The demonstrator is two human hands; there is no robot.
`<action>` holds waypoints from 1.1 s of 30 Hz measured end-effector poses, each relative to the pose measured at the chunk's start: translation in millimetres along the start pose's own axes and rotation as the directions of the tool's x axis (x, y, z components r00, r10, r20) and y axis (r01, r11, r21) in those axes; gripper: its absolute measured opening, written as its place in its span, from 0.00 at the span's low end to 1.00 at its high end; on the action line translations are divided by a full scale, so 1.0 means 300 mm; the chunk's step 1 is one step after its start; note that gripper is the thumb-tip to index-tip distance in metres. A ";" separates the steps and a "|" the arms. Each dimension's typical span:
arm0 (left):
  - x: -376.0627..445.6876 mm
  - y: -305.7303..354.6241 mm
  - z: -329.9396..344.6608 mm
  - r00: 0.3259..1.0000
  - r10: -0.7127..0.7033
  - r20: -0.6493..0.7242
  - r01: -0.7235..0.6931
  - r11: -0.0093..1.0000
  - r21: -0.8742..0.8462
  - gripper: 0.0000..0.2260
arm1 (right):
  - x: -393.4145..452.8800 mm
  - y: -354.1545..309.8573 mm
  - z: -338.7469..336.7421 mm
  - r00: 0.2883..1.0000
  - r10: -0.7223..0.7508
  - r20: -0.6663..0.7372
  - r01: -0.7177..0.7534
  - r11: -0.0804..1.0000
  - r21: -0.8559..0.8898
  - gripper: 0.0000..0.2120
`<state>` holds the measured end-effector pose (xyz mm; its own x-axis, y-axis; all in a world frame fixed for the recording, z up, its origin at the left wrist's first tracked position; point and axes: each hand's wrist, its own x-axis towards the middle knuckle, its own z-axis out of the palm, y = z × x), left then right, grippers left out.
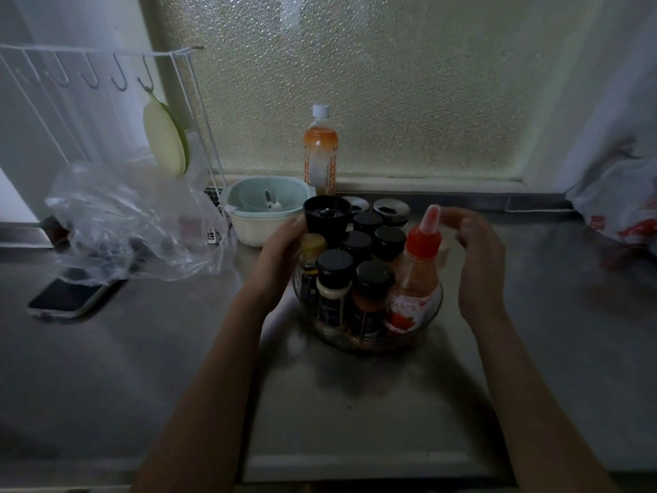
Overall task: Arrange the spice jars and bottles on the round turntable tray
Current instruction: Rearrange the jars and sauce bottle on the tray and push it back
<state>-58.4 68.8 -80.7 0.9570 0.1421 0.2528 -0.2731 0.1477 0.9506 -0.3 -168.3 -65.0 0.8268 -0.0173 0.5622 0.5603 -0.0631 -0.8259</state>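
The clear round turntable tray (432,311) sits mid-counter, packed with several black-capped spice jars (357,241), a yellow-capped bottle (313,249), a tall black grinder (326,215) and a red-capped sauce bottle (416,279) at its right front. My left hand (281,250) rests against the tray's left side beside the grinder and the yellow-capped bottle; its fingers are hidden behind them. My right hand (478,257) hovers just right of the sauce bottle's tip, fingers curled and apart, holding nothing. Two white-rimmed jars (391,208) stand behind the tray.
An orange drink bottle (320,151) stands by the frosted window. A pale green bowl (263,208) sits left of the tray, beside a crumpled plastic bag (135,222) and a phone (71,297). A wire rack (106,83) stands far left; a printed bag (622,208) lies far right.
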 end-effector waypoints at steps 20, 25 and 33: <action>0.000 -0.003 -0.002 0.997 -0.023 0.077 0.017 0.998 0.066 0.27 | -0.094 -0.058 0.007 0.991 -0.055 0.123 0.058 0.998 -0.016 0.14; 0.004 -0.013 0.034 0.999 0.022 -0.042 -0.016 0.991 0.130 0.24 | -0.103 -0.041 0.026 0.979 -0.054 0.195 0.060 0.998 -0.021 0.20; 0.008 -0.015 0.060 0.965 0.153 -0.214 -0.087 0.953 0.291 0.19 | -0.060 0.036 -0.012 0.982 0.185 0.028 -0.187 0.973 0.138 0.22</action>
<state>-53.3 50.8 -81.0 0.8604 0.3693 0.3511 -0.3148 -0.1566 0.9362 -9.4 -172.3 -83.8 0.9171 -0.0003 0.3986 0.3973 0.0799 -0.9142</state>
